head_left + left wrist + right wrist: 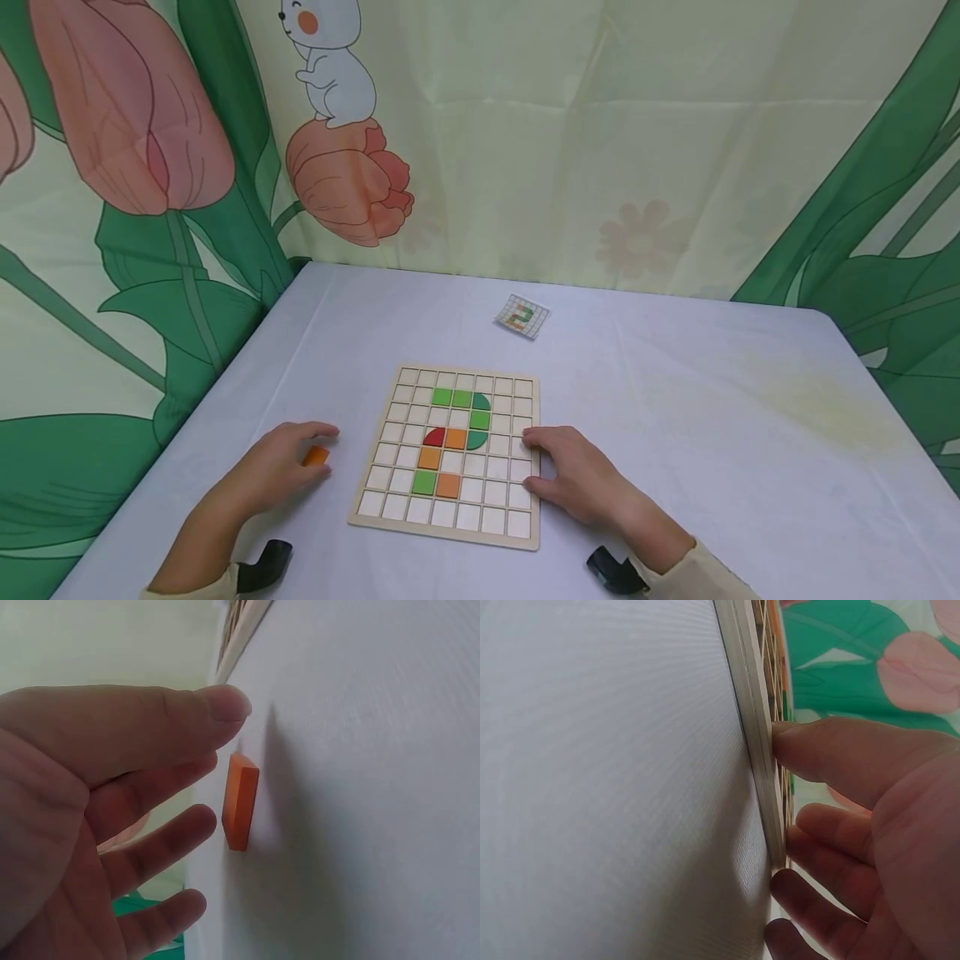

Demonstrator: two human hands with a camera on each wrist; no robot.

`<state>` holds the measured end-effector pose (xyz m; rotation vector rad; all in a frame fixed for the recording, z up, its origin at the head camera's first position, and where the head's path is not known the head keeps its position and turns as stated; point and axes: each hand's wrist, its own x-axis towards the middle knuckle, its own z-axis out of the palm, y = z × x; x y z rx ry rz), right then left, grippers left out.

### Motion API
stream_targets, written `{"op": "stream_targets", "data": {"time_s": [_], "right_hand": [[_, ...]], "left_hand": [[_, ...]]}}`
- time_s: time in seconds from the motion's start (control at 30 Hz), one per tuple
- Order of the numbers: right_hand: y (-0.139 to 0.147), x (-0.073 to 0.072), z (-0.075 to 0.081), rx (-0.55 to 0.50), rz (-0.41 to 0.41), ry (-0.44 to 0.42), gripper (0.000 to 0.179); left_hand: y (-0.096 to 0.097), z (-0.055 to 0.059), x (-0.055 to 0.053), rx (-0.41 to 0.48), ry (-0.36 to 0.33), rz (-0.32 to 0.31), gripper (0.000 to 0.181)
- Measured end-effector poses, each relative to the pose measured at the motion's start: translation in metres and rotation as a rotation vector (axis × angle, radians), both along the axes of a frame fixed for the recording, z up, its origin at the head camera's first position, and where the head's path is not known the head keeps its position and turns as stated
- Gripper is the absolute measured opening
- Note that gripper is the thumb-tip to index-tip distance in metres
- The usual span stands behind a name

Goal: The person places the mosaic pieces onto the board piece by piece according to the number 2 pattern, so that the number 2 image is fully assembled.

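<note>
A loose orange square block [317,456] lies on the white cloth left of the board. My left hand [281,467] hovers over it with thumb and fingers spread apart. In the left wrist view the orange block [241,802] shows beyond the fingertips, with a gap to the thumb. A wooden grid board [495,518] lies in front of me. It carries green and orange squares, dark green rounded pieces [477,439] and a red rounded piece [434,437]. My right hand [581,475] rests at the board's right edge, its thumb [810,746] touching the rim and the fingers loosely bent.
A small card [522,316] with a coloured grid pattern lies behind the board. The table [675,375] has a white cloth. A printed curtain [525,167] hangs behind it and along both sides. Black wrist devices [264,567] sit at both sleeves.
</note>
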<state>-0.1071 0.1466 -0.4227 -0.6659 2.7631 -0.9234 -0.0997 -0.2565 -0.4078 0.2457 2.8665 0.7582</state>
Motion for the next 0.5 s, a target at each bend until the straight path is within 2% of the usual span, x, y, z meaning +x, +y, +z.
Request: {"op": "stream_targets", "data": {"time_s": [0.27, 0.5], "right_hand": [[-0.0002, 0.0002, -0.0005, 0.009, 0.0, 0.0, 0.045], [-0.0008, 0.0003, -0.0003, 0.013, -0.013, -0.01, 0.045]], "left_hand": [[-0.0009, 0.0002, -0.0022, -0.012, -0.056, 0.0, 0.045], [-0.0042, -0.0001, -0.0044, 0.002, -0.055, -0.005, 0.041]]}}
